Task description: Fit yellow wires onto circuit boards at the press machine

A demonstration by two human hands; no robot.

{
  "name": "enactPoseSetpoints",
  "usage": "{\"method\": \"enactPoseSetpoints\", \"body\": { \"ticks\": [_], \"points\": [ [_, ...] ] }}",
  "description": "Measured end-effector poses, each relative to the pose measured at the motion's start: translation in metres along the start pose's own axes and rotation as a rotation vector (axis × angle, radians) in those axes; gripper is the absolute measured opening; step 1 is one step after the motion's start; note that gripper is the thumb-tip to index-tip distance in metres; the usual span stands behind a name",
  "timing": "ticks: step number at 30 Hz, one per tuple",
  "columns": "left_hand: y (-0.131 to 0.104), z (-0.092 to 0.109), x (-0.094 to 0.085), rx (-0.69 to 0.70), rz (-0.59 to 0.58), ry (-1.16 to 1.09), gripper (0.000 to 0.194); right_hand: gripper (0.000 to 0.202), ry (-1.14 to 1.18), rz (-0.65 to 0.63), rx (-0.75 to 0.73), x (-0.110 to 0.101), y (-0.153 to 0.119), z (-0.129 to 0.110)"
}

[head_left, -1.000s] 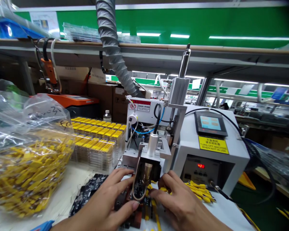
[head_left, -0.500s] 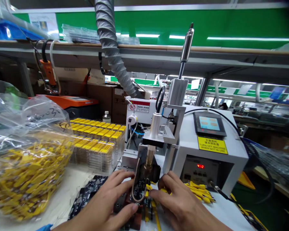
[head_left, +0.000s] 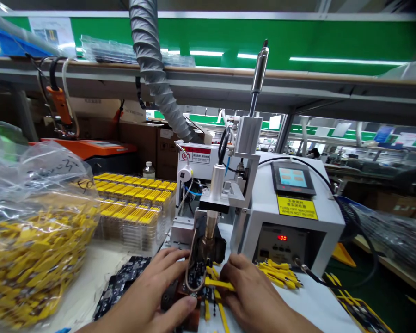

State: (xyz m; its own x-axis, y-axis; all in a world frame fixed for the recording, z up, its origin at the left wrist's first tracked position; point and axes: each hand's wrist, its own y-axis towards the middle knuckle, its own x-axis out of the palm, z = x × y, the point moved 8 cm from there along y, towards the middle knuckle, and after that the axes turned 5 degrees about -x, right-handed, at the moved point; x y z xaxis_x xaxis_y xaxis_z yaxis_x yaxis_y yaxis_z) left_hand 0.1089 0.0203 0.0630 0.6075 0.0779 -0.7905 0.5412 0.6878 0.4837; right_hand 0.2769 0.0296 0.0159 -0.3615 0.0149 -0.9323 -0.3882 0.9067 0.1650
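Note:
In front of me a soldering-type press head (head_left: 211,226) points down at a small dark circuit board (head_left: 195,276) on a reddish-brown fixture (head_left: 193,319). My left hand (head_left: 156,286) lies against the left side of the fixture, fingers stretched and thumb apart at its front edge. On the other side, my right hand (head_left: 253,291) has its fingers curled on the end of a flat yellow cable strip (head_left: 220,283), which reaches across to the board. Its fingertips are partly hidden. More yellow strips (head_left: 222,317) lie below the hand.
Dark circuit boards (head_left: 119,282) are piled at left, near a clear bag (head_left: 38,259) of yellow strips and clear trays (head_left: 131,199) of yellow pieces. A control box (head_left: 294,208) and loose yellow strips (head_left: 280,274) are at right. A grey duct (head_left: 149,60) hangs above.
The yellow strip now stretches visibly between the board and my right fingers, which have opened a little distance from the board. The red display reading changed. The whole view shifted slightly left.

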Motion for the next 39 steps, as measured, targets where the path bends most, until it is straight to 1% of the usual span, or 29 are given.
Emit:
{"method": "enactPoseSetpoints", "body": {
  "ticks": [5, 10, 13, 15, 17, 19, 20, 22, 24, 27, 29, 33, 39],
  "points": [
    [0.002, 0.010, -0.005, 0.056, -0.014, 0.024, 0.034, 0.030, -0.006, -0.018, 0.019, -0.003, -0.001, 0.003],
    [0.003, 0.008, -0.006, 0.055, 0.010, 0.036, 0.031, 0.031, -0.037, -0.044, 0.039, -0.004, -0.004, 0.006],
    [0.002, 0.006, -0.006, 0.058, -0.008, 0.006, 0.032, 0.030, -0.006, -0.067, 0.057, -0.002, -0.008, 0.015],
    [0.001, 0.006, -0.007, 0.055, -0.016, -0.017, 0.031, 0.030, 0.038, -0.059, 0.041, -0.001, -0.011, 0.021],
    [0.000, 0.008, -0.008, 0.045, -0.029, -0.042, 0.031, 0.035, 0.073, -0.033, -0.014, -0.004, -0.012, 0.023],
    [-0.001, 0.009, -0.010, 0.027, -0.037, -0.058, 0.032, 0.044, 0.068, -0.010, -0.065, -0.009, -0.012, 0.021],
    [-0.001, 0.009, -0.011, 0.017, -0.037, -0.064, 0.033, 0.045, 0.054, 0.001, -0.076, -0.013, -0.011, 0.020],
    [-0.002, 0.009, -0.012, 0.003, -0.036, -0.074, 0.035, 0.032, 0.041, 0.038, -0.073, -0.023, -0.009, 0.018],
    [-0.003, 0.008, -0.011, -0.006, -0.052, -0.087, 0.036, 0.021, 0.064, 0.108, -0.091, -0.035, -0.007, 0.013],
    [-0.004, 0.006, -0.008, -0.018, -0.070, -0.110, 0.037, 0.020, 0.135, 0.221, -0.173, -0.052, -0.008, 0.001],
    [-0.004, 0.004, -0.009, -0.016, -0.055, -0.131, 0.040, 0.018, 0.195, 0.263, -0.184, -0.058, -0.010, -0.004],
    [-0.003, 0.003, -0.008, 0.006, -0.049, -0.135, 0.041, 0.016, 0.309, 0.287, -0.148, -0.058, -0.012, -0.007],
    [-0.006, 0.001, -0.007, 0.012, -0.051, -0.115, 0.040, 0.021, 0.426, 0.205, -0.266, -0.051, -0.009, -0.023]
  ]
}}
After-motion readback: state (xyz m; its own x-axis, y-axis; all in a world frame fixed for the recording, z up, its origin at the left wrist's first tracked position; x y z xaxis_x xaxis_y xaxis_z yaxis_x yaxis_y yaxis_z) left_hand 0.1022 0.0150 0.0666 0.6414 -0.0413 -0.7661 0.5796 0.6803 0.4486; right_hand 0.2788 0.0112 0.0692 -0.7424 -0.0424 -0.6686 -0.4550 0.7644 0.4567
